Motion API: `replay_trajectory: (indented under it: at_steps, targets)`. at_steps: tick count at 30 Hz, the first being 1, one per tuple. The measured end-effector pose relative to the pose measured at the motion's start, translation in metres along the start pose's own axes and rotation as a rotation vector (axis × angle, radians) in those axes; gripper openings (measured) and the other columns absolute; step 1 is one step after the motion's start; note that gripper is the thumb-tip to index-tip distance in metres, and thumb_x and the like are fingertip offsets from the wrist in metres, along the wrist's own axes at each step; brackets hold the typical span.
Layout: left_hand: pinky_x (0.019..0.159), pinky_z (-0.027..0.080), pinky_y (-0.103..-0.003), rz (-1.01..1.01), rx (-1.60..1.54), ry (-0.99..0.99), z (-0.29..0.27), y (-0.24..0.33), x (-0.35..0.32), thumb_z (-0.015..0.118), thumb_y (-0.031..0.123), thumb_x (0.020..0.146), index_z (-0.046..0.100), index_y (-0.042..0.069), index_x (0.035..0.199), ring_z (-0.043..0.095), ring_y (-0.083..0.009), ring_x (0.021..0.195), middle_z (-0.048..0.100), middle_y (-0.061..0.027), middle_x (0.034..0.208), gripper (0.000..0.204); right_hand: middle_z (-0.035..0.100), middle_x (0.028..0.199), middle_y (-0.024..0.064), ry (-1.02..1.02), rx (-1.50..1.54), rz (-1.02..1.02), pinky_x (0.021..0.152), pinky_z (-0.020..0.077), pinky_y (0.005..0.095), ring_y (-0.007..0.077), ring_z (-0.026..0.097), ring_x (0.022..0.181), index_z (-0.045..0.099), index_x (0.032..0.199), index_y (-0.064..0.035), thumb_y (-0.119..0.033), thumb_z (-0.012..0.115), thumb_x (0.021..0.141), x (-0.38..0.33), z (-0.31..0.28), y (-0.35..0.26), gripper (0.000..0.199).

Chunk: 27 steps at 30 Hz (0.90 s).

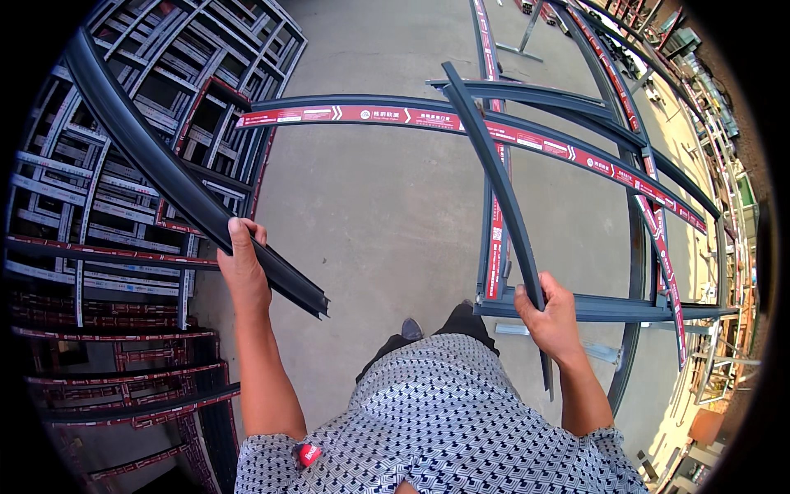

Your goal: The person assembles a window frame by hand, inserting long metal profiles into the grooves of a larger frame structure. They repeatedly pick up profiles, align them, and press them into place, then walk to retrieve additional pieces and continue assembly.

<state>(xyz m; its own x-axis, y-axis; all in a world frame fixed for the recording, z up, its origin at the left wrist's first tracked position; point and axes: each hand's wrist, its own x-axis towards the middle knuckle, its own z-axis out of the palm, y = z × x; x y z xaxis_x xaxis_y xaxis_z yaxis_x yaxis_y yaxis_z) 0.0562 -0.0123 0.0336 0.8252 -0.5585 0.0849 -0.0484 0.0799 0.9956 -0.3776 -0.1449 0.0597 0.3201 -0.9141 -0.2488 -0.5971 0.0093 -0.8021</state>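
Two dark grey metal strips filled my hands as I stood on the bare concrete floor [378, 206], looking down past my patterned shirt [444, 420]. My left hand [243, 267] had its fingers closed around a broad, channel-shaped strip [164, 177], gripping it just short of its cut end, which jutted free toward my body; the rest ran up and away to my left, over a stack of window frames [123, 107] wrapped in red and white protective film. My right hand [550, 317] had its fingers closed around a thinner strip [494, 173], holding it low down, its length rising away from me and its short tail hanging below my wrist. That thin strip crossed over a large grey frame [576, 309] lying in front of me, with red-filmed bars. As I judged it, doing this well meant keeping both grips firm, holding each long piece nearer its balance so it did not swing, and watching the sharp cut ends near my legs.
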Motion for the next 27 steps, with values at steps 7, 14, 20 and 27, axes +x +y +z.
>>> replay_trajectory:
  at_steps: [7,14,20,27]
  targets:
    - [0.065,0.038,-0.028,-0.216,0.507,0.15,-0.113,-0.058,-0.08,0.068,0.046,0.109,0.059,0.008,0.084,0.048,-0.0085,0.073,0.055,0.0033,0.078,0.046,0.065,0.072,0.0161,-0.293,-0.216,-0.057,0.064,0.0509,0.0412,0.0259,0.065,0.065,0.067,0.094,0.0008,-0.024,0.078,0.096,0.045,0.059,-0.056,0.027]
    - [0.078,0.053,-0.034,-0.445,0.68,0.17,-0.174,-0.097,-0.082,0.075,0.034,0.104,0.067,-0.003,0.115,0.058,-0.0154,0.082,0.067,-0.005,0.091,0.04,0.066,0.072,0.0141,-0.482,-0.241,-0.123,0.066,0.0514,0.0397,0.0209,0.063,0.067,0.067,0.093,0.0019,-0.027,0.079,0.095,0.102,0.125,-0.115,0.031]
    - [0.087,0.056,-0.041,-0.524,0.787,0.161,-0.203,-0.098,-0.013,0.078,0.039,0.1,0.068,-0.009,0.114,0.068,-0.0275,0.089,0.074,-0.0189,0.098,0.051,0.069,0.078,0.0159,-0.601,-0.144,-0.083,0.069,0.0518,0.0422,0.0262,0.068,0.073,0.072,0.1,0.0019,-0.035,0.076,0.096,0.163,0.187,-0.183,0.038]
    - [0.067,0.05,-0.037,-0.42,0.736,0.192,-0.241,-0.099,0.079,0.078,0.032,0.101,0.066,0.0,0.097,0.056,-0.0148,0.071,0.063,-0.0049,0.077,0.034,0.067,0.079,0.0106,-0.737,-0.138,-0.115,0.067,0.0481,0.0403,0.0202,0.063,0.075,0.072,0.103,0.0013,-0.044,0.071,0.101,0.246,0.232,-0.292,0.046]
